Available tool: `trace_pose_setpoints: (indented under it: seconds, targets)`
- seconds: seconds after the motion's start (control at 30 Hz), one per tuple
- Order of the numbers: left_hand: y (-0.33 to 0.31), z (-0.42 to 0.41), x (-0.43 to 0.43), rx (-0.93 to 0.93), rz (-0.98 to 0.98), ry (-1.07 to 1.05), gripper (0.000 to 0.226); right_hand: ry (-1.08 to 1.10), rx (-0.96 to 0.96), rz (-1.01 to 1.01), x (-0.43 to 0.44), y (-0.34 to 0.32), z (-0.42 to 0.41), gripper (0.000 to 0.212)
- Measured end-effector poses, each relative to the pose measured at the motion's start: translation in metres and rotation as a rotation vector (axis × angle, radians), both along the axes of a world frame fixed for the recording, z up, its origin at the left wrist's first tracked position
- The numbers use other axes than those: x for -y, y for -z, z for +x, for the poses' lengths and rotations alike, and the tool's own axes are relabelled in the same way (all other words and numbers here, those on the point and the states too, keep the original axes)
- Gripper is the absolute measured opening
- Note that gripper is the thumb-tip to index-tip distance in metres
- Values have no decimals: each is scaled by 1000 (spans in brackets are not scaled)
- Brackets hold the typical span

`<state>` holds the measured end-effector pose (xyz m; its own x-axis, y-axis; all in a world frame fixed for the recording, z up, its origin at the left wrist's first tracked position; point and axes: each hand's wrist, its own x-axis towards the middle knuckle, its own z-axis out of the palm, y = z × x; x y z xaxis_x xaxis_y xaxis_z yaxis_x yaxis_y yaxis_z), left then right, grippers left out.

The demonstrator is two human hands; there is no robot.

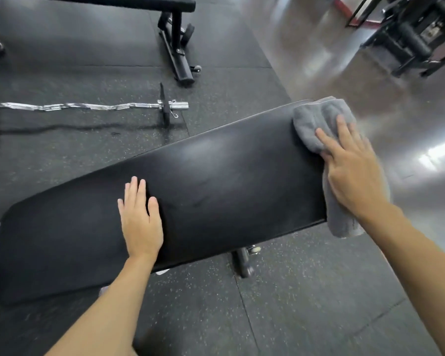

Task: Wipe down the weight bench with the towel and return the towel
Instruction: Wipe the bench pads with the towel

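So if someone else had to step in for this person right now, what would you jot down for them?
Left hand: flat on the bench pad, open, holding nothing, apparently steadying.
Right hand: fingers spread, pressing the grey towel on the pad's right end; part of the towel hangs over the edge.
Done: cannot tell how much has been wiped.
Left: sweep the towel along the rest of the pad, then return the towel; its place is not in view.

Padded vinyl desk (pixel 216 176) across mid-frame: matte black. Terry-cloth towel (pixel 316 119) at right: plain grey. Rubber mat floor (pixel 306 291): dark grey, pale speckle pattern. Curl bar (pixel 88 107) upper left: chrome. Polished concrete floor (pixel 370 86) upper right: brown-grey, glossy.
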<state>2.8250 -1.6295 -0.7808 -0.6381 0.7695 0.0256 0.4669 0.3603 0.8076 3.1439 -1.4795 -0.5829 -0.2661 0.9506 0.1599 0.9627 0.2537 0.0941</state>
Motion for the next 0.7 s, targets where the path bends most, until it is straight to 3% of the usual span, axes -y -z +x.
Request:
trace_pose_setpoints:
  seconds: [0.2,0.37,0.47,0.6,0.7]
  targets:
    - [6,-9,4,86,60,19,47,-58,-42,5,52,48,-65,44]
    - [5,-34,22,288,167,30,41,-180,-87,-116,137,129,-186,58]
    - [15,-70,35,273,177,-47,39,-305,-72,-221,171,171,-266,62]
    - [33,-123,49,248,74,-39,40,-518,100,-409,188,203,-338,62]
    - [43,-148,56,204,49,6,44,-494,132,-324,174,201,-339,63]
